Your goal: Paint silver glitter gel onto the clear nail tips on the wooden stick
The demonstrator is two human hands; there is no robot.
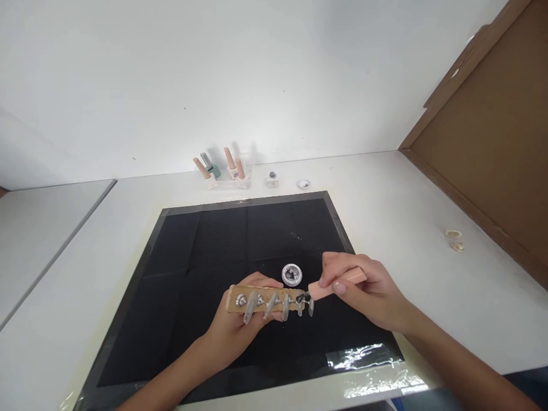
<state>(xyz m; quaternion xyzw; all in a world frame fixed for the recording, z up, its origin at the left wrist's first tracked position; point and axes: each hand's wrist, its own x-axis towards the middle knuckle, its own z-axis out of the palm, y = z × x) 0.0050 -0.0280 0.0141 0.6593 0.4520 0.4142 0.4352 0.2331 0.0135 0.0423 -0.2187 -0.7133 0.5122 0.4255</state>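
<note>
My left hand [240,319] is closed around a wooden nail tip stand [252,295], holding it above the black mat. Several false nail tips [285,307], greyish and see-through, stick out from the stand on metal mounts. My right hand [363,288] pinches the peach-coloured handle of a nail polish brush [334,285]. The dark bristle end of the brush is at the right end of the stand, close to the last tips; whether it touches one I cannot tell. Just behind the stand, a small round white dish [291,275] with dark smears lies on the mat.
A black mat [205,245] is taped to the white table [385,200]. At the back stand nail polish bottles [233,165], an uncapped bottle [272,180] and a small white dish [303,184]. Two small round pieces [454,240] lie at right, near a cardboard panel [483,142].
</note>
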